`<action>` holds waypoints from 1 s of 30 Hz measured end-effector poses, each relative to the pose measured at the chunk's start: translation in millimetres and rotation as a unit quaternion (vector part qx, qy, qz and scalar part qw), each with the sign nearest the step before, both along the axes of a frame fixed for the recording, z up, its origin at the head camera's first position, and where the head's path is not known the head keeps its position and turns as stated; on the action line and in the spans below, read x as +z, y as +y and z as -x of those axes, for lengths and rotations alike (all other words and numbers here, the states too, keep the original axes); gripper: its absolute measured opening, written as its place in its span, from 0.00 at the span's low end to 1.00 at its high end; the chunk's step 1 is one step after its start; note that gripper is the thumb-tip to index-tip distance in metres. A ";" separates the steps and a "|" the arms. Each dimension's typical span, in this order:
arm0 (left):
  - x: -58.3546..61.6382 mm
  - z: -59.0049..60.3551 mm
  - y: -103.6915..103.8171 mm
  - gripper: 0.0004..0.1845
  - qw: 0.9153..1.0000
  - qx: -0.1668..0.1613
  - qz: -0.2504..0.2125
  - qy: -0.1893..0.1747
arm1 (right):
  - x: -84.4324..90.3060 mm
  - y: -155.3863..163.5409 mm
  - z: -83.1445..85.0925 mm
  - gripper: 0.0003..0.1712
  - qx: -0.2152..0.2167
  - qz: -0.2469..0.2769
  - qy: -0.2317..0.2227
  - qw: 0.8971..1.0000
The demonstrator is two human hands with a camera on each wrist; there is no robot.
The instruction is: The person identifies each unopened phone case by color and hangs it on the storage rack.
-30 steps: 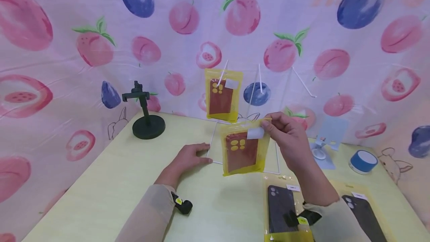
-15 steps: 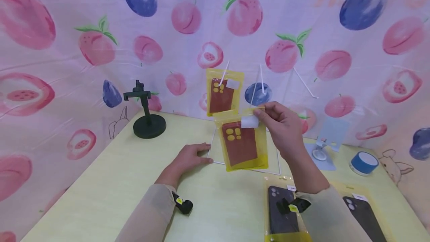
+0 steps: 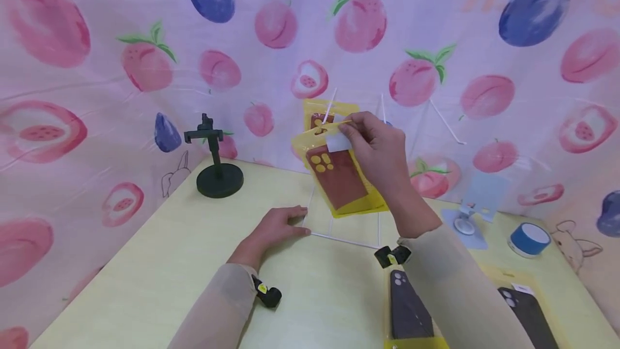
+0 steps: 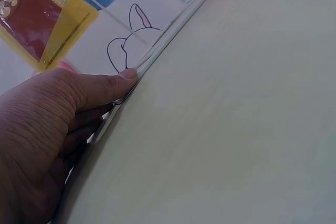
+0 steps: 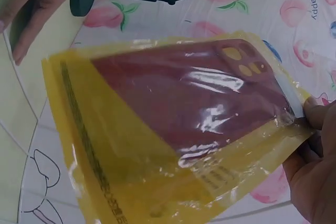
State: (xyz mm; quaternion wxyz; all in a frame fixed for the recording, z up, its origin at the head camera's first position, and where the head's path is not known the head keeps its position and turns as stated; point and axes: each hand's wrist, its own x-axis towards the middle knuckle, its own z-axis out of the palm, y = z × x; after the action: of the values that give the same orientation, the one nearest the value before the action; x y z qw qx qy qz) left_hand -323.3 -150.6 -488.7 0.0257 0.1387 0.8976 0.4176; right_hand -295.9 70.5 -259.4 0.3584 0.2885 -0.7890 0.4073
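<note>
Right hand (image 3: 375, 147) pinches yellow packet (image 3: 339, 176) by its top, frame centre, at white peg (image 3: 329, 106). Left hand (image 3: 276, 228) lies flat on rack base (image 3: 344, 241). Risk: hang-hole misses peg; packet slips, drops.

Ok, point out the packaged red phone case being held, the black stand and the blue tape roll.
packaged red phone case (image 3: 339, 179), head view, red case body
black stand (image 3: 219, 181), head view, round base
blue tape roll (image 3: 528, 239), head view, side wall

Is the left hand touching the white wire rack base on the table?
Touching. The left wrist view shows the left hand with its thumb tip pressed against the white wire rack base; the head view agrees.
</note>
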 end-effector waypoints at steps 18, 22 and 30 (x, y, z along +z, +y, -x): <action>-3.4 4.6 1.1 0.33 0.999 0.011 0.015 -0.027 | -3.1 -14.6 9.4 0.12 -0.032 0.083 -0.082 0.993; -4.1 5.0 0.9 0.33 0.999 0.009 0.019 -0.027 | -4.5 -15.3 9.7 0.12 -0.040 0.081 -0.083 0.992; -6.5 5.1 0.3 0.33 1.000 0.003 0.019 -0.005 | -15.9 -19.2 14.0 0.12 -0.082 0.032 -0.055 0.995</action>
State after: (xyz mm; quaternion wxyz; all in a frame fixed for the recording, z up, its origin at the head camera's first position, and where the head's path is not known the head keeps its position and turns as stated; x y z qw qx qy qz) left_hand -328.3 -150.2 -495.2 0.0315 0.1332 0.9056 0.4015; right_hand -309.9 51.2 -275.3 0.3557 0.1882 -0.8152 0.4166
